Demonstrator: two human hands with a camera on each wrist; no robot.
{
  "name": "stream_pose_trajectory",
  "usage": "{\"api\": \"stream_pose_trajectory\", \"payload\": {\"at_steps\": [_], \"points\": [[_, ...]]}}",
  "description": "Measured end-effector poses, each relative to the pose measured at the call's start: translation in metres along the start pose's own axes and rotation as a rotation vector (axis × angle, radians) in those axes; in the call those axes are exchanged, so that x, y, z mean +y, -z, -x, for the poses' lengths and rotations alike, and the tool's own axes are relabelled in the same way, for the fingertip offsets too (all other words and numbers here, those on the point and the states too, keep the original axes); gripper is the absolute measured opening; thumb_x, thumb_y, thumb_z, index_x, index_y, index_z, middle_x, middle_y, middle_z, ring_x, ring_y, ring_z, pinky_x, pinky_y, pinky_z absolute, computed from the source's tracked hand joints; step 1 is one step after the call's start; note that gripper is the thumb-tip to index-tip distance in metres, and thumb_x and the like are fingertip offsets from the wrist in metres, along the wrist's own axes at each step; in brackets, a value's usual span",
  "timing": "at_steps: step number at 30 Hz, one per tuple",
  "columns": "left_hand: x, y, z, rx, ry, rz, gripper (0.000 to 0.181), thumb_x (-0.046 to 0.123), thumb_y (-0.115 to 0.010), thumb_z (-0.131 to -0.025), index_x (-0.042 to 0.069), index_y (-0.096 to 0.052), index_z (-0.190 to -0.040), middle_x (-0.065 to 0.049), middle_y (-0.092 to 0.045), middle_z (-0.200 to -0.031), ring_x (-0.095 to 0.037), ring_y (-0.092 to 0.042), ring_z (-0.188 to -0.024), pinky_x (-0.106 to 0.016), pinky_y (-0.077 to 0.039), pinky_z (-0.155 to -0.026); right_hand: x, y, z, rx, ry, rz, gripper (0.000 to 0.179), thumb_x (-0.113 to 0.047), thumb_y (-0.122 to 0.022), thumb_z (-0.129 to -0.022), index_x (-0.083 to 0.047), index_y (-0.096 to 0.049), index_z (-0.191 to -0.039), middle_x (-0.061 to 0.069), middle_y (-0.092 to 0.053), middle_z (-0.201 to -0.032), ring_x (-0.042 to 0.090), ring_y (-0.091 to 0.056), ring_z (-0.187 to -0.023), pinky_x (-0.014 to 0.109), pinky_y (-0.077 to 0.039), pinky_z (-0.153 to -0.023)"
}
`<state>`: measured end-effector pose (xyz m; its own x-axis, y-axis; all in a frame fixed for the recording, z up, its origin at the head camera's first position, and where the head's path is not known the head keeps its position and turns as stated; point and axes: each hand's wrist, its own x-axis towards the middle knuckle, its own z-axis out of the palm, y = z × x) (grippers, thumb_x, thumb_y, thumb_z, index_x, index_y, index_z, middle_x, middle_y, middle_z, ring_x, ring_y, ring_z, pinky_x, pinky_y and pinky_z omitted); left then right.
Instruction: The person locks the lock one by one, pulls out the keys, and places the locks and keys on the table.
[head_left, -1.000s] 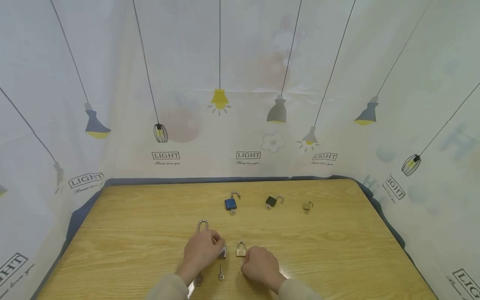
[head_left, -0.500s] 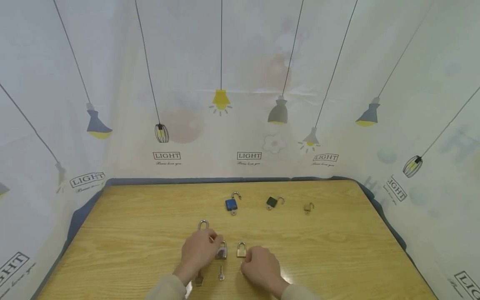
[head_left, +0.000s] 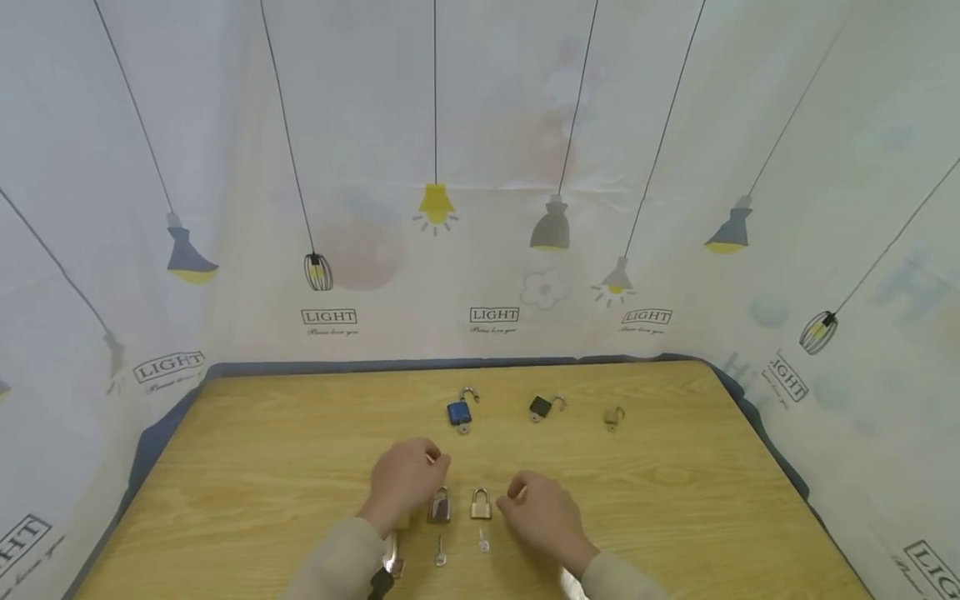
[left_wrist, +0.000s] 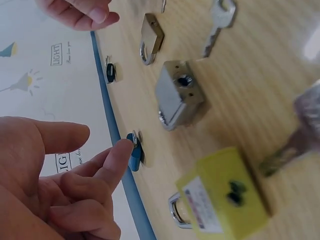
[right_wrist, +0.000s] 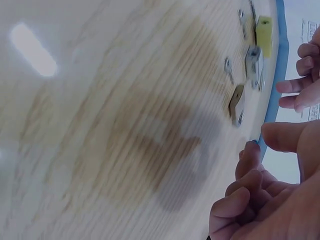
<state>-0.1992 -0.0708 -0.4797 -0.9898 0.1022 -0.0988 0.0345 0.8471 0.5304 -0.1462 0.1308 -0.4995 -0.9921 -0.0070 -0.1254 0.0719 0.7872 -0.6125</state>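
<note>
My left hand (head_left: 408, 479) hovers over a yellow padlock (left_wrist: 225, 195), its thumb and forefinger apart with nothing between them. In the head view the hand and wrist mostly hide that padlock. To its right stand a silver padlock (head_left: 440, 507) and a smaller brass padlock (head_left: 481, 507), shackles pointing away from me. Below the silver one lies a key (head_left: 440, 554); a small key (head_left: 483, 543) lies under the brass one. Right of the brass padlock is my right hand (head_left: 543, 512), fingers loosely bent and holding nothing. A dark-headed key (left_wrist: 300, 135) lies near the yellow padlock.
Farther back on the wooden table (head_left: 675, 500) lie a blue padlock (head_left: 459, 412), a black padlock (head_left: 540, 407) and a small brass-coloured padlock (head_left: 612, 417), with shackles swung out. A printed white curtain (head_left: 495, 250) borders the table's back and sides.
My right hand has drawn slightly right from the brass padlock, uncovering the small key below it. The left hand has shifted a little, so the yellow padlock's shackle is now hidden.
</note>
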Motion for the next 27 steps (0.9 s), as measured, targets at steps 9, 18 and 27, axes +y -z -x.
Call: {"api": "stream_pose_trajectory", "payload": {"at_steps": [9, 18, 27], "points": [[0.013, -0.005, -0.039, -0.012, 0.055, -0.036, 0.034, 0.038, -0.063, -0.092, 0.008, -0.070, -0.106, -0.008, -0.073, -0.103, -0.022, -0.065, -0.083, -0.038, -0.052, -0.070, 0.013, 0.009, -0.006, 0.011, -0.010, -0.019, 0.023, -0.035, -0.067, -0.088, -0.012, -0.066, -0.092, -0.002, -0.066, -0.078, 0.011, -0.058, -0.065, 0.028, -0.045, -0.055], [0.019, -0.019, -0.067, 0.019, 0.146, -0.039, 0.034, 0.038, -0.065, -0.091, 0.011, -0.059, -0.070, 0.001, -0.052, -0.059, -0.013, -0.044, -0.051, -0.025, -0.033, -0.046, 0.010, 0.016, -0.006, 0.020, -0.026, -0.024, 0.023, -0.034, -0.066, -0.088, -0.012, -0.066, -0.092, -0.001, -0.066, -0.077, 0.011, -0.057, -0.064, 0.027, -0.045, -0.055], [0.025, -0.035, -0.086, 0.088, 0.203, -0.144, 0.049, 0.049, -0.061, -0.092, 0.015, -0.050, -0.059, 0.002, -0.047, -0.052, -0.012, -0.041, -0.046, -0.024, -0.029, -0.040, 0.015, 0.024, -0.007, 0.024, -0.037, -0.041, 0.022, -0.034, -0.066, -0.089, -0.012, -0.066, -0.089, -0.002, -0.065, -0.074, 0.011, -0.056, -0.063, 0.027, -0.043, -0.055]]}}
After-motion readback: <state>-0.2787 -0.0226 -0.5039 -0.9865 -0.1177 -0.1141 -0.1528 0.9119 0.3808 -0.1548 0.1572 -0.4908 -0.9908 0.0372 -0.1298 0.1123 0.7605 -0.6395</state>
